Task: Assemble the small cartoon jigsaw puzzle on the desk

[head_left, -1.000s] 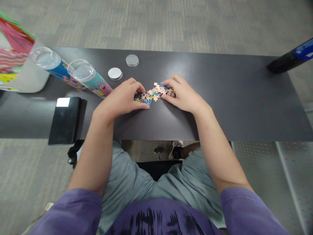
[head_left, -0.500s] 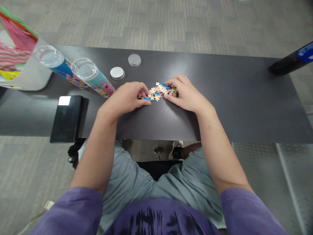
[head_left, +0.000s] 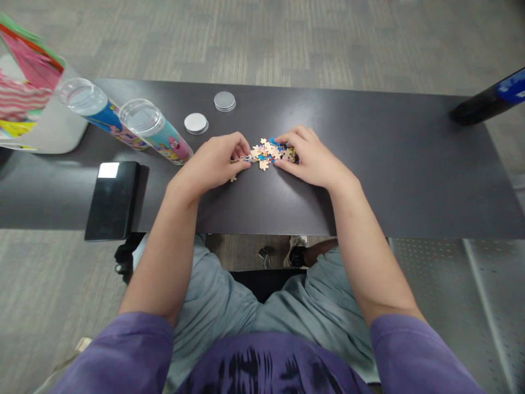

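A small heap of jigsaw puzzle pieces (head_left: 264, 154), some plain wood-coloured and some printed in blue and other colours, lies on the dark table between my hands. My left hand (head_left: 217, 160) curls around the left end of the heap, with pieces between its thumb and fingers. One loose piece (head_left: 233, 179) lies just below that hand. From the other side, my right hand (head_left: 314, 156) has its thumb and fingers closed around the right end of the heap. Pieces deeper inside both hands are hidden.
Two clear-topped printed tubes (head_left: 156, 131) stand left of my hands, near a white bin (head_left: 61, 126) of colourful items. Two round lids (head_left: 196, 123) lie behind my left hand. A black device (head_left: 112, 201) rests at the front edge. A dark cylinder (head_left: 488, 101) stands far right.
My left thumb has moved slightly up and in, closing toward the fingers. A loose piece now shows more below that hand. My right hand has hardly moved.
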`<state>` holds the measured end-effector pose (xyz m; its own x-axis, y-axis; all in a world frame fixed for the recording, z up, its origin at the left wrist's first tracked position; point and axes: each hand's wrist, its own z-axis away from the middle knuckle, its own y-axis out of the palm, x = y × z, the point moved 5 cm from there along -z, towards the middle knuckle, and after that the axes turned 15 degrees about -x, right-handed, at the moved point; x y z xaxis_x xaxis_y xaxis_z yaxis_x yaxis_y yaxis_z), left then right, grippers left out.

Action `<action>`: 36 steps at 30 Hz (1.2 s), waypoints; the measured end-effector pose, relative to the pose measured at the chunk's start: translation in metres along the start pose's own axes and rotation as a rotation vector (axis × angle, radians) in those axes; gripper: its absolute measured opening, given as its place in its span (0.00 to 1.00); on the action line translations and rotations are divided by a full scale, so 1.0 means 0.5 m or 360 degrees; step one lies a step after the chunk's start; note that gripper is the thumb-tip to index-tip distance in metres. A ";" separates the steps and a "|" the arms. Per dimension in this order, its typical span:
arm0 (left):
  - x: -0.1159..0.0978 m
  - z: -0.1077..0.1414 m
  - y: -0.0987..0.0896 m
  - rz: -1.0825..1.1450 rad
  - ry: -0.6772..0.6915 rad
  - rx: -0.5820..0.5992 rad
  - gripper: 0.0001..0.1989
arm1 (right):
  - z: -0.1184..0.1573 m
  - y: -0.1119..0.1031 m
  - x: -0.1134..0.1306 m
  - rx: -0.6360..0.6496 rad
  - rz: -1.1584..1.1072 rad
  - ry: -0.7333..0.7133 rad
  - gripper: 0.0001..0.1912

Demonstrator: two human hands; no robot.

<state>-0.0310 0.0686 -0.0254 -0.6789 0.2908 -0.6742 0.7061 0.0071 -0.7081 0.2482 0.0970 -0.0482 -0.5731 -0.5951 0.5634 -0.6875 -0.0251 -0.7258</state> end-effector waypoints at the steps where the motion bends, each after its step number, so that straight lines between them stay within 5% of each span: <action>1: -0.002 -0.001 0.002 0.0003 0.0019 -0.0020 0.10 | 0.000 0.000 0.000 0.0001 -0.0004 0.0001 0.24; 10: -0.028 -0.012 -0.023 0.0042 0.0083 -0.0313 0.13 | -0.001 0.001 0.001 0.0003 -0.0007 -0.0006 0.24; 17: 0.000 0.011 -0.061 -0.0155 0.0065 -0.0104 0.18 | 0.000 0.001 -0.001 0.0003 -0.0017 0.0003 0.25; 28: -0.026 0.024 -0.022 -0.0525 0.0068 -0.0002 0.05 | 0.000 -0.005 0.004 -0.0007 0.0003 -0.0001 0.25; 36: -0.025 0.022 -0.019 -0.0299 0.0004 -0.0013 0.02 | 0.001 -0.003 -0.003 -0.0016 0.0006 -0.0023 0.25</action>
<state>-0.0313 0.0541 -0.0126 -0.7987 0.2861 -0.5294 0.5683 0.0692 -0.8199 0.2501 0.0974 -0.0482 -0.5691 -0.6068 0.5550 -0.6899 -0.0149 -0.7238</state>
